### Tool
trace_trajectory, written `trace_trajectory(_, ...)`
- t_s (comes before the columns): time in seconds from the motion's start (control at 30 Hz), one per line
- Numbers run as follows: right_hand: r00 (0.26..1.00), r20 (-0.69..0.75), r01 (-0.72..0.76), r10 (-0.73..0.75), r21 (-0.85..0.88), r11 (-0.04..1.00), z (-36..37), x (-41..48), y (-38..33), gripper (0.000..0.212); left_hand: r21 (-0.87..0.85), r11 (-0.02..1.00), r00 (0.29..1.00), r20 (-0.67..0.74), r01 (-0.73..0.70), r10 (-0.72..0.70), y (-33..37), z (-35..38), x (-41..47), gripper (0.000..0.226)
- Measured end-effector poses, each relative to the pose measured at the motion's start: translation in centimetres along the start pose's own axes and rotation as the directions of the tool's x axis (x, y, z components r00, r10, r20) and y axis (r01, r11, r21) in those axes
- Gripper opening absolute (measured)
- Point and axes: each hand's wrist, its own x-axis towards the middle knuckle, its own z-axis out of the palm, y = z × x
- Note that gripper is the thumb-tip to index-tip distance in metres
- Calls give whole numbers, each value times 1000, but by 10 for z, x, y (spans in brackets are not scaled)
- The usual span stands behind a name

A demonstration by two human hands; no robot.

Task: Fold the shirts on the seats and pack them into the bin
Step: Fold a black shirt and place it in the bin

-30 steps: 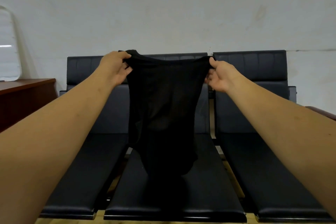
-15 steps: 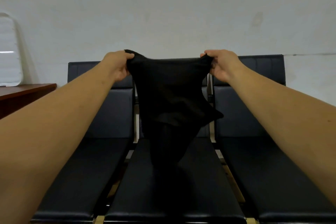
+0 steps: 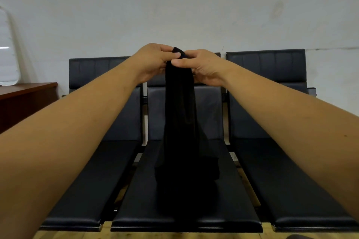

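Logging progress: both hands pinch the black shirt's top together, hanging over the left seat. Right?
Wrong seat. The head view shows the left hand and right hand pinching the top of the black shirt together, but it hangs over the middle seat.

Pale, matt wall (image 3: 174, 6) across the whole back, with a faint smudge (image 3: 276, 8) high on the right and a thin horizontal line (image 3: 330, 49) lower down; against it, a row of three black padded seats (image 3: 291, 180), side by side with narrow gaps between, backrests upright; at far left, a reddish-brown wooden tabletop (image 3: 25, 91) with a white rounded panel (image 3: 7, 60) upright on it by the wall; below the seat fronts, a strip of light wooden floor (image 3: 155, 235); soft, even light throughout.
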Motion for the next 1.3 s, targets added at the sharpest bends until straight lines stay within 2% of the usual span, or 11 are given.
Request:
trace_trajectory(0.13,995,-104,-13,5,-82,997,9,7,5,27,95,994,995,-87,-49,58,-14,5,-2,20)
trace_trajectory(0.23,975,-220,-34,23,-48,998,10,12,5,21,41,996,987,-142,-75,80,-43,14,-18,56)
trace_trajectory(0.33,966,-253,-28,48,83,996,10,16,0,18,226,971,984,133,84,-116,-93,37,-49,102)
trace_trajectory(0.4,964,-258,-37,70,130,991,8,18,1,17,361,918,940,225,164,-256,-120,52,-62,89)
trace_trajectory(0.47,949,-298,-65,106,145,987,4,20,6,18,348,914,949,156,207,-275,-131,61,-65,51)
trace_trajectory(0.63,914,-275,-219,300,289,932,-18,14,53,16,-171,940,953,-7,297,-302,-123,67,-52,16)
trace_trajectory(0.73,912,-226,-331,341,81,940,-14,-5,93,28,-435,842,913,-97,318,-395,-116,62,-39,18)
trace_trajectory(0.87,910,-94,-400,405,68,914,7,-38,130,86,-541,749,852,-107,382,-512,-112,55,-31,26)
trace_trajectory(1.03,967,-2,-252,254,-127,959,32,-69,157,39,-583,682,809,-70,441,-583,-115,49,-30,29)
trace_trajectory(1.13,963,-119,-233,244,95,968,40,-69,163,32,-588,682,830,-31,435,-557,-122,46,-37,40)
trace_trajectory(1.3,895,-264,-225,359,427,876,40,-56,158,24,-347,809,866,348,475,-359,-146,44,-64,85)
